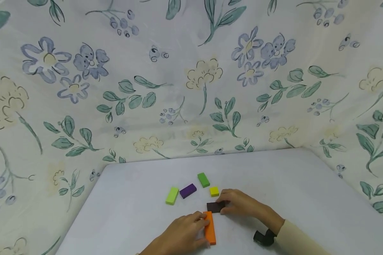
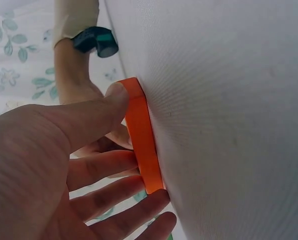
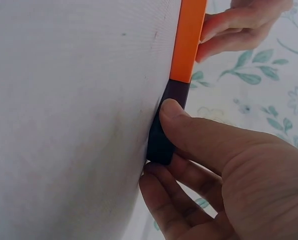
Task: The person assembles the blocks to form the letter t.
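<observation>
Gripped the orange rectangular block (image 1: 212, 234) on the white tabletop (image 1: 131, 205) with the left hand (image 1: 185, 230), from the block's left, with the thumb at the near end and bent, slightly parted fingers farther along toward the far end. Pinched the near-black rectangular block (image 1: 212, 207) with the right hand (image 1: 240, 203), just beyond the orange block's far end, with thumb and fingertips around the right-hand end of the dark piece. Saw the dark piece lying crosswise to the orange block, touching or all but touching that far end; could not tell which for certain. Saw the small yellow block (image 1: 214, 191) beyond the orange block, past the dark piece and just beside the right hand's fingertips. Found the bright green block (image 1: 203, 180) farther off beyond the orange block, lying aslant. Noticed the purple block (image 1: 188, 191) beyond and to the left of the orange block, turned at an angle, and the lime-green block (image 1: 172, 196) farther to the left, just beside the purple one. Made out a black wrist-worn device (image 1: 264, 238) to the right of the orange block, by the cuff of a cream sleeve (image 1: 301, 241). Saw floral cloth (image 1: 178, 88) far beyond the orange block, hanging behind the tabletop, printed with blue and pale yellow flowers and green leaves.
</observation>
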Demonstrator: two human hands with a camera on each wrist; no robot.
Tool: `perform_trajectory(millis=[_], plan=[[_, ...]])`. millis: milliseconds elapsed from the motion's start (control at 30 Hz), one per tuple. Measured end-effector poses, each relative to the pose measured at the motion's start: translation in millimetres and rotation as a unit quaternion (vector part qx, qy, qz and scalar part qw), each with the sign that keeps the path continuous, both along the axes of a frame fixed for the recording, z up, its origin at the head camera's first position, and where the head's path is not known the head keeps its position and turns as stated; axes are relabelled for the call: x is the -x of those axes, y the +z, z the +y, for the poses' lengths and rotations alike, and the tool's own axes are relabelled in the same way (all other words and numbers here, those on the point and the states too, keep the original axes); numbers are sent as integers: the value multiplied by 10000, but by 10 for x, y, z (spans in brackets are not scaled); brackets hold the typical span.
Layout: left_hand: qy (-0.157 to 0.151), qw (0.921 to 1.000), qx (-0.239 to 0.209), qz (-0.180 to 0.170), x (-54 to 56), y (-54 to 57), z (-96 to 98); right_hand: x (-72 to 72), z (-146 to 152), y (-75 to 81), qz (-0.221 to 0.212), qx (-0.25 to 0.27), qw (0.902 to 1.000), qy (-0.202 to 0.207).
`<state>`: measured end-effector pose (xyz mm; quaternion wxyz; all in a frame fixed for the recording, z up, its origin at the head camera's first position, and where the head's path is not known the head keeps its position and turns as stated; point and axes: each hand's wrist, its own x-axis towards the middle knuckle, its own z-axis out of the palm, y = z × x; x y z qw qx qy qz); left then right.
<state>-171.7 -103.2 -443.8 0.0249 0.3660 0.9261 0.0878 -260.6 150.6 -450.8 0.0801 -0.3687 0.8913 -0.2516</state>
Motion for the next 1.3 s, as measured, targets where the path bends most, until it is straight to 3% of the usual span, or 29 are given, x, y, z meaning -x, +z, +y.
perform_trajectory(millis=[167, 467, 667, 800, 1000, 1300], plan=[[-3, 9999, -6, -151, 9, -25, -14, -31, -6, -18, 69, 21, 10000, 29], [27, 10000, 49, -46, 48, -13, -44, -33, -21, 58, 201, -117, 9997, -9], [91, 9995, -29, -292, 42, 7, -36, -46, -34, 61, 52, -196, 9998, 64], [69, 9993, -79, -363, 46, -12, -26, -82, -39, 71, 223, -416, 9988, 85], [-6, 10000, -41, -2, 56, -18, -36, -99, -52, 136, 374, -254, 9990, 45], [0, 10000, -22, -51, 26, 12, -21, -88, -18, 85, 377, -204, 9990, 100]])
